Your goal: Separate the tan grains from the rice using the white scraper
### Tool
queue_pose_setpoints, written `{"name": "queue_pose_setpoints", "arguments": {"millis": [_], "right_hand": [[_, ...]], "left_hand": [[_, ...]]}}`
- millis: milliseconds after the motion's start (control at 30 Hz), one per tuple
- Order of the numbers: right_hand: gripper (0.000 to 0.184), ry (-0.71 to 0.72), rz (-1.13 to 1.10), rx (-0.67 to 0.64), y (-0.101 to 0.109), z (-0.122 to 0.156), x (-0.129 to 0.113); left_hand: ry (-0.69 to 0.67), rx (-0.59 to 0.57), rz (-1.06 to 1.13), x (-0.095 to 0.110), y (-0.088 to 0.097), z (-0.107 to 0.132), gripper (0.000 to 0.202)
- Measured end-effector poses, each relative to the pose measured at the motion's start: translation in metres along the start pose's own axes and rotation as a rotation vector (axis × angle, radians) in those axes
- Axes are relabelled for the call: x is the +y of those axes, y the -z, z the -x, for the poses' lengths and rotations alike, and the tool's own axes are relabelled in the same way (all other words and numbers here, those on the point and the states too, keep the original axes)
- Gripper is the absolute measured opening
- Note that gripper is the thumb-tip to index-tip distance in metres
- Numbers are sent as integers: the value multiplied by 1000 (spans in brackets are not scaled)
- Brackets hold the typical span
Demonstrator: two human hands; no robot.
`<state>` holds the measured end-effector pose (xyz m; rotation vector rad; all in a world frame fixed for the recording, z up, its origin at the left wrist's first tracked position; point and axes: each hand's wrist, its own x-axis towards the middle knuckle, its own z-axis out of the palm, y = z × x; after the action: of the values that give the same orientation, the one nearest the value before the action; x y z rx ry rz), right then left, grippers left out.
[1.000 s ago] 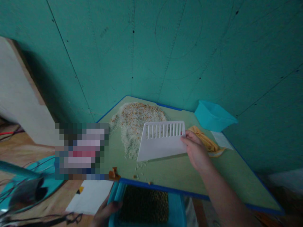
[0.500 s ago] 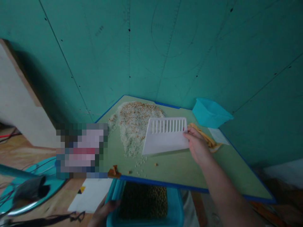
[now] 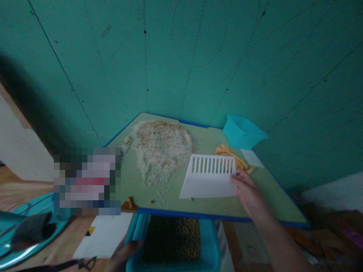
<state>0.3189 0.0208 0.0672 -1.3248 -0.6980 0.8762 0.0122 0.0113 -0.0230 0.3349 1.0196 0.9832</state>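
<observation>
My right hand (image 3: pixel 249 194) grips the right end of a white slotted plastic scraper (image 3: pixel 210 176), its lower edge resting on the green board (image 3: pixel 255 204) near the front edge. A single brown grain lies at the scraper's lower edge. To its left spreads a pile of white rice mixed with brown grains (image 3: pixel 160 149). My left hand (image 3: pixel 121 255) holds the left rim of a teal tub (image 3: pixel 211 245) filled with brownish grains, just below the board's blue front edge.
A teal bin (image 3: pixel 242 132) and a crumpled yellow cloth (image 3: pixel 231 155) sit at the board's far right, by a white card (image 3: pixel 251 158). A small orange scrap (image 3: pixel 129 204) lies at the front left corner. A teal wall stands behind. White paper (image 3: pixel 104 236) lies below left.
My right hand has drawn the scraper away from the rice pile, toward me and to the right, close to the board's front edge. My left hand stays on the tub.
</observation>
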Motion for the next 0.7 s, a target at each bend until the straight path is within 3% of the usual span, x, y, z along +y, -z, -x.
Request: {"name": "queue_pose_setpoints", "arguments": {"millis": [200, 367, 533, 700], "right_hand": [[25, -10, -22, -57, 7, 31, 10], [26, 70, -89, 19, 0, 35, 16], [24, 124, -132, 69, 0, 36, 18], [23, 134, -149, 103, -9, 38, 15]], "left_hand": [[47, -59, 49, 8, -28, 23, 21], [58, 22, -11, 11, -45, 34, 33], [58, 3, 33, 9, -46, 34, 33], [-2, 64, -4, 8, -36, 29, 35]]}}
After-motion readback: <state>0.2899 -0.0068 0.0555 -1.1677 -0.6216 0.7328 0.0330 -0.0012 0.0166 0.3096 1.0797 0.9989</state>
